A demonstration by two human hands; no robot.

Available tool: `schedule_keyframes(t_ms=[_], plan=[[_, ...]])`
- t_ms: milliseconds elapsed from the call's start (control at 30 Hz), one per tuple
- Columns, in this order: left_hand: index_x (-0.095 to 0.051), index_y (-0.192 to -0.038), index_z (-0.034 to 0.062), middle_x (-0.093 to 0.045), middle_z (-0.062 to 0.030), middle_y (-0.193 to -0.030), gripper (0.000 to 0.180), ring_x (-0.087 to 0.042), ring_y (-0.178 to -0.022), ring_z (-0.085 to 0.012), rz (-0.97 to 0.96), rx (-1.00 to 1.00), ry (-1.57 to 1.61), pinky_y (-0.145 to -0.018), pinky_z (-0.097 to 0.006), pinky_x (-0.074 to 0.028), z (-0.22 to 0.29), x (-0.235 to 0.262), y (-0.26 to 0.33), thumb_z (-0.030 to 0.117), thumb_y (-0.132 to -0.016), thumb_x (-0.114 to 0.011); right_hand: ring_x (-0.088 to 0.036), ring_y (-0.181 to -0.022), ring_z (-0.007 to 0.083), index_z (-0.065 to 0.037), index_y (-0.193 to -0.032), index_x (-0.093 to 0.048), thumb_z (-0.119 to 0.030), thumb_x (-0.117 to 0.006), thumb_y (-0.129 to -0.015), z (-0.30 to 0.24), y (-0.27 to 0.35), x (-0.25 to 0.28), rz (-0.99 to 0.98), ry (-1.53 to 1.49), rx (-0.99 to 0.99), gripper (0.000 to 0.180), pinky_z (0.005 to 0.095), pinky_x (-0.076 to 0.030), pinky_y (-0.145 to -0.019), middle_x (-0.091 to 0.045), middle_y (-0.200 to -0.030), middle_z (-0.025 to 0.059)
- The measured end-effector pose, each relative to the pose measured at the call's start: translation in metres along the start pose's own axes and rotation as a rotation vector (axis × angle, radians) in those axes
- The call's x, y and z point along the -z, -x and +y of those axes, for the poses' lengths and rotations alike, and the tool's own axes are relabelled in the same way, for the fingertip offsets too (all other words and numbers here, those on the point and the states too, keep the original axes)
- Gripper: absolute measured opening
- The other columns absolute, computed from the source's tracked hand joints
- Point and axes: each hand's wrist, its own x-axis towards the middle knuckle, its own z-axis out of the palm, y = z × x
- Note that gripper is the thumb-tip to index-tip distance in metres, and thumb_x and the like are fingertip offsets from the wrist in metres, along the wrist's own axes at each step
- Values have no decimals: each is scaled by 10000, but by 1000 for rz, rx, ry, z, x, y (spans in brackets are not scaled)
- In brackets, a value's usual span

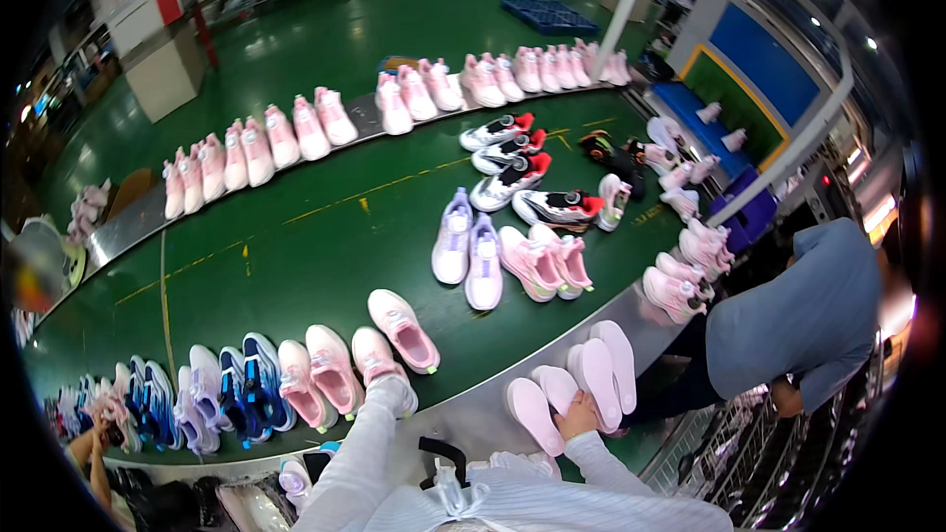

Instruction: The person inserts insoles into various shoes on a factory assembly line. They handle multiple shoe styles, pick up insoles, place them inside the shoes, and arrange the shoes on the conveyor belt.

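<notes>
My left sleeve (377, 426) reaches to the opening of a pink sneaker (374, 347) on the green surface. The hand itself is hidden at or inside that shoe, so its fingers do not show. Another pink sneaker (399, 320) lies just beyond it. At the near metal edge, my right hand (578, 418) grips the lower end of a pale pink insole (555, 381), fingers bent over it. A second insole (532, 414) lies to its left. Two more insoles, one (592, 376) partly overlapped by the other (620, 360), lie to its right.
Pink, blue and lilac shoes (264, 384) line the near edge leftward. Pink sneakers (307, 128) stand along the far metal strip (370, 118). Lilac shoes (483, 261) and white-black-red shoes (512, 177) sit mid-table. A person (798, 310) stands right, by a wire rack (739, 448); another person's hands (91, 438) show far left.
</notes>
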Motion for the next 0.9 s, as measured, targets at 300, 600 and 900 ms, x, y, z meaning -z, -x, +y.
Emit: schedule_keyframes(t_ms=[300, 600, 900], plan=[[-544, -1036, 99, -502, -119, -1115, 393, -469, -1037, -256, 248, -261, -215, -888, -339, -360, -5, -12, 65, 221, -663, -528, -422, -1003, 261, 15, -1050, -438, -372, -696, -567, -3, 7, 10, -50, 152, -141, 671, 346, -373, -823, -466, -1018, 127], [-477, -1105, 119, -487, -69, -1131, 382, -461, -1033, -217, 46, -89, -88, -871, -301, -375, -70, -84, -24, 294, -767, -500, -512, -883, 322, 36, -1037, -412, -361, -710, -550, -10, 6, 53, 69, -151, -143, 695, 376, -428, -747, -515, -960, 180], [-519, -1055, 107, -509, -88, -1097, 306, -501, -974, -214, -13, -75, -87, -837, -301, -403, -34, -8, 54, 219, -802, -387, -541, -519, 134, -79, -1034, -488, -357, -719, -582, -105, -23, 68, -279, -582, 342, 579, 259, -415, -478, -549, -582, 60]])
